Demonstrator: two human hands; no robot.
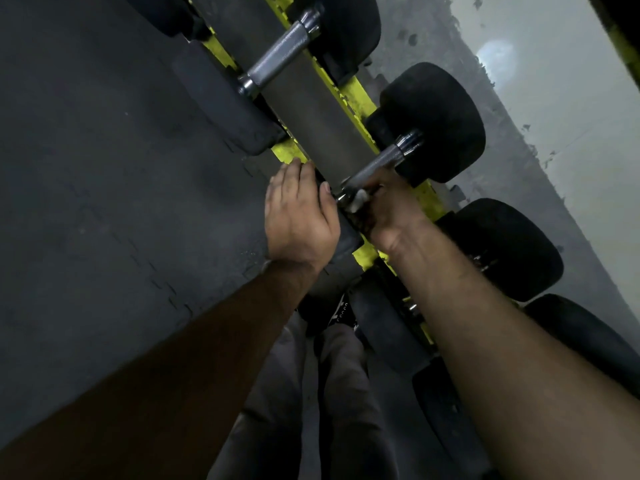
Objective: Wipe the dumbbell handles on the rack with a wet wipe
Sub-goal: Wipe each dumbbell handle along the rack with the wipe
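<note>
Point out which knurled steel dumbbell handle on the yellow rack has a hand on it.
The second knurled steel handle: the right hand grips it with a white wipe; the far one is bare.

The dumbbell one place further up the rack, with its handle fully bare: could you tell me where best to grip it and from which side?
Grip the knurled handle at its middle, coming down from above, the fingers wrapping across the bar. It lies level across the yellow rack between two bulky black heads, so only the bar offers a graspable width, and its top is clear.

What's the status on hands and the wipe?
Right hand shut on white wet wipe, at near end of knurled steel dumbbell handle. Left hand flat on black dumbbell head. Nothing blocking.
</note>
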